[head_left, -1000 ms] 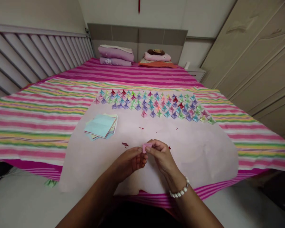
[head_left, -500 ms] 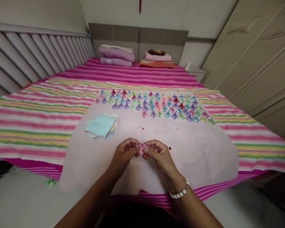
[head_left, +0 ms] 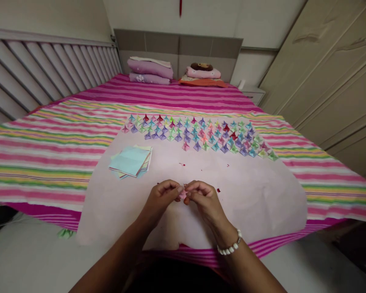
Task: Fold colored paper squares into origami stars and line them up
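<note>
Both hands meet over a pale pink sheet (head_left: 256, 195) spread on the bed. My left hand (head_left: 163, 199) and my right hand (head_left: 203, 200) pinch a small folded pink paper piece (head_left: 183, 194) between their fingertips, and most of it is hidden by the fingers. A white bead bracelet (head_left: 230, 247) circles my right wrist. To the left of the hands lies a stack of coloured paper squares (head_left: 130, 161), light blue on top. Beyond the hands, several small folded paper shapes (head_left: 198, 136) in many colours stand in rows.
A striped pink, green and yellow bedspread (head_left: 42, 154) covers the bed. Folded pillows (head_left: 150, 70) and a bundle (head_left: 203, 75) lie at the headboard. A slatted rail (head_left: 33, 69) runs along the left, wardrobe doors (head_left: 332, 73) along the right. Tiny red scraps (head_left: 218, 190) dot the sheet.
The hands have drawn closer together and closed over the pink paper piece, which showed more a second ago. They have also moved slightly forward.
</note>
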Demonstrator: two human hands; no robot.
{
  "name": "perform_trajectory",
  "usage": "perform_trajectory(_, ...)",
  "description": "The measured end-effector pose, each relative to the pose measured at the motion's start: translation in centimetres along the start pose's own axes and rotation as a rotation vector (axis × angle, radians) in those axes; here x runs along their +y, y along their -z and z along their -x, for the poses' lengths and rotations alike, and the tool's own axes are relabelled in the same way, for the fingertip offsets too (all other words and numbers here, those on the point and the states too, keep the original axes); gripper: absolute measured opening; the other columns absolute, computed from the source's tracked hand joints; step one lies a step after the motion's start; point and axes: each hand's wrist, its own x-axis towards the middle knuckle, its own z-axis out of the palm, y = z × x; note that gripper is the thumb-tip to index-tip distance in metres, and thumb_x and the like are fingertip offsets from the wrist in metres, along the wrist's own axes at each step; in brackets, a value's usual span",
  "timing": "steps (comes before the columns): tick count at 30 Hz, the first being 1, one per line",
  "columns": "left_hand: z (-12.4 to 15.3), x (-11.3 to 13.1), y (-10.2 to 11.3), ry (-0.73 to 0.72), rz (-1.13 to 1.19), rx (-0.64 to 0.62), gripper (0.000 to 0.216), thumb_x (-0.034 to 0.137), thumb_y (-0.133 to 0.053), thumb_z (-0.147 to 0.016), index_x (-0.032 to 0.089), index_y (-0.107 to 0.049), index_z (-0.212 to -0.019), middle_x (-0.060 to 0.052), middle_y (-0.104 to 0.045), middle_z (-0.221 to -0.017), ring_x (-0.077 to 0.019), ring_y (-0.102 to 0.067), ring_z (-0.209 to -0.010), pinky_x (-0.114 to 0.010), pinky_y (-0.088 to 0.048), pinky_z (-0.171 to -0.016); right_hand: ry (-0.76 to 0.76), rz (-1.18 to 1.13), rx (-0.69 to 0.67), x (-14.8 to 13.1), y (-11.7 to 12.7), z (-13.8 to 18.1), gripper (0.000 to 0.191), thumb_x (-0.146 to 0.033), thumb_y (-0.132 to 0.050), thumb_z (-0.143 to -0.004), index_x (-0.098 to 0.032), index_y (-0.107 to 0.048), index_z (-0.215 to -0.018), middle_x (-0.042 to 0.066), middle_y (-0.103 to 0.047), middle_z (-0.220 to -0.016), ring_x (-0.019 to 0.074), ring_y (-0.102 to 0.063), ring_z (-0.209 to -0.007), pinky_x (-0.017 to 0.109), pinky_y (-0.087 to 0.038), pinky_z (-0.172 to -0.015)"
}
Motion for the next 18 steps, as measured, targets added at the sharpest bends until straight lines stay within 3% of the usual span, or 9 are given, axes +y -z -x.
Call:
perform_trajectory(7, 0.0, -0.1, -0.2, 0.019, 0.084, 0.015, 0.020, 0.025, -0.079, -0.065, 0.017, -0.066, -0.078, 0.001, -0.065, -0.067, -0.0110, -0.059, -0.066, -0.024, -0.046, -0.067, -0.070, -0.074, 0.092, -0.7, -0.8, 0.0, 0.014, -0.021, -0.077, -0.065, -0.018, -0.068, -0.075, -0.002, -0.066, -0.055, 0.0111, -0.058, -0.049, 0.024, -0.045, -0.054)
perform_trajectory(13, 0.2, 0.2, -0.2, 0.029, 0.006, 0.031, 0.020, 0.024, -0.079, -0.066, 0.015, -0.072, -0.082, -0.003, -0.071, -0.073, -0.0147, -0.065, -0.071, -0.027, -0.050, -0.073, -0.111, -0.110, 0.085, -1.0, -1.0, 0.2, 0.012, -0.023, -0.077, -0.066, -0.017, -0.068, -0.069, -0.001, -0.065, -0.055, 0.0108, -0.056, -0.052, 0.024, -0.044, -0.054)
perform_trajectory(18, 0.1, 0.2, -0.3, -0.002, -0.021, 0.071, 0.019, 0.023, -0.080, -0.063, 0.016, -0.075, -0.079, -0.004, -0.074, -0.076, -0.0178, -0.068, -0.075, -0.029, -0.052, -0.075, -0.080, -0.070, 0.064, -0.8, -0.9, 0.2, 0.017, -0.027, -0.078, -0.066, -0.018, -0.069, -0.076, 0.000, -0.067, -0.061, 0.0119, -0.057, -0.053, 0.026, -0.046, -0.055)
